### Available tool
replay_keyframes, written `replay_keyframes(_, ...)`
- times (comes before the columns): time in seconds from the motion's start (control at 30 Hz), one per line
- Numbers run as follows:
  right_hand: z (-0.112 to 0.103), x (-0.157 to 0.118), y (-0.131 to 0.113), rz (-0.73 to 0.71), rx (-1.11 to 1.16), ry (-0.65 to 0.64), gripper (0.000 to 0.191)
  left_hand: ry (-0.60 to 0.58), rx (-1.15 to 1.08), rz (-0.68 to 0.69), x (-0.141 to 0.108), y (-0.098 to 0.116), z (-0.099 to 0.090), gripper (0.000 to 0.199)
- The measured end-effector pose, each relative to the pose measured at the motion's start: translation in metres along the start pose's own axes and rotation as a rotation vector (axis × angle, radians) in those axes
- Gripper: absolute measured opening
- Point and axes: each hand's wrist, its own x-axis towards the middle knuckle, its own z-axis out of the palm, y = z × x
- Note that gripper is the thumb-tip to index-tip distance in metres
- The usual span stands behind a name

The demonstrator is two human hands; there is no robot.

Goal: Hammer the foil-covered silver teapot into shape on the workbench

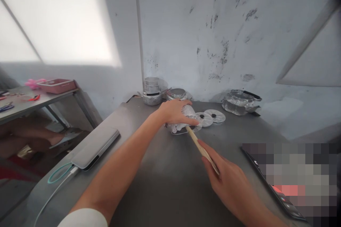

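My left hand (pixel 177 112) lies over a foil-wrapped piece (pixel 189 111) on the grey table, its fingers spread across the foil and its thumb reaching toward the right. In my right hand (pixel 223 170) is a light wooden stick (pixel 198 144), gripped between thumb and fingers. The far end of the stick touches the near edge of the foil-covered piece, below my left thumb; the exact contact is too small to make out. Two clear discs with black centres (pixel 215 116) lie flat just right of my left hand.
Small metal pots (pixel 152 94) and a foil-wrapped round pot (pixel 178 94) stand by the wall. Another foil-covered pan (pixel 238 102) is at the back right. A power bank (pixel 96 149) with a cable lies left, a phone (pixel 277 188) right. A pink basket (pixel 59 86) sits on another table.
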Motion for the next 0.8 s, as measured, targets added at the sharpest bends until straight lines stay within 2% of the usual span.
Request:
replay_keyframes(0.13, -0.002, 0.000, -0.001, -0.003, 0.035, -0.088, 0.046, 0.018, -0.015, 0.004, 0.000, 0.000, 0.000, 0.096)
replay_keyframes(0.37, -0.009, -0.005, -0.010, 0.011, 0.038, 0.013, 0.047, -0.001, -0.022, -0.018, -0.001, 0.000, -0.001, 0.095)
replay_keyframes(0.6, -0.001, -0.007, -0.006, 0.043, 0.033, -0.152, 0.049, 0.019, -0.014, -0.009, 0.000, 0.001, -0.001, 0.092)
replay_keyframes(0.7, -0.002, -0.006, -0.006, 0.036, 0.051, -0.124, 0.047, 0.010, -0.013, -0.004, 0.000, 0.002, -0.001, 0.093)
replay_keyframes(0.8, -0.004, -0.006, -0.006, 0.037, 0.028, -0.041, 0.047, 0.004, -0.025, -0.012, -0.001, 0.001, -0.002, 0.094)
